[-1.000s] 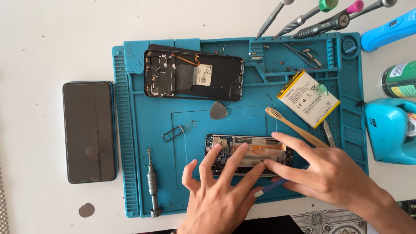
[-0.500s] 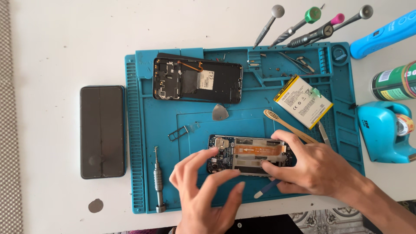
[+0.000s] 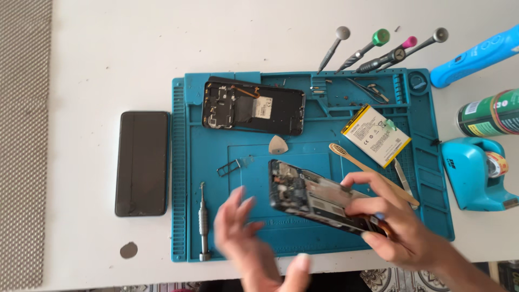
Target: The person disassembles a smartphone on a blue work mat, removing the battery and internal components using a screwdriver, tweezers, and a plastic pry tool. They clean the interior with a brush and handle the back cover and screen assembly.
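Observation:
My right hand (image 3: 403, 227) grips one end of an opened phone body (image 3: 319, 197) with exposed boards, lifted and tilted above the blue repair mat (image 3: 189, 162). To its left, blurred, my left hand (image 3: 248, 238) has its fingers spread and is off the phone, holding nothing. A second opened phone frame (image 3: 254, 105) lies at the mat's top. A yellow-and-white battery (image 3: 376, 135) rests at the upper right, with a wooden brush (image 3: 354, 162) just below it.
A black phone (image 3: 142, 162) lies face up left of the mat. On the mat are a small screwdriver (image 3: 203, 221), a grey pick (image 3: 278, 145), a tray frame (image 3: 230, 168) and tweezers (image 3: 367, 89). Several screwdrivers (image 3: 378, 51), a tape dispenser (image 3: 476, 173) and a green can (image 3: 489, 113) sit at right.
The phone body has been lifted off the mat and tilted by my right hand. My left hand let go of it and pulled back to the left. The camera view shifted.

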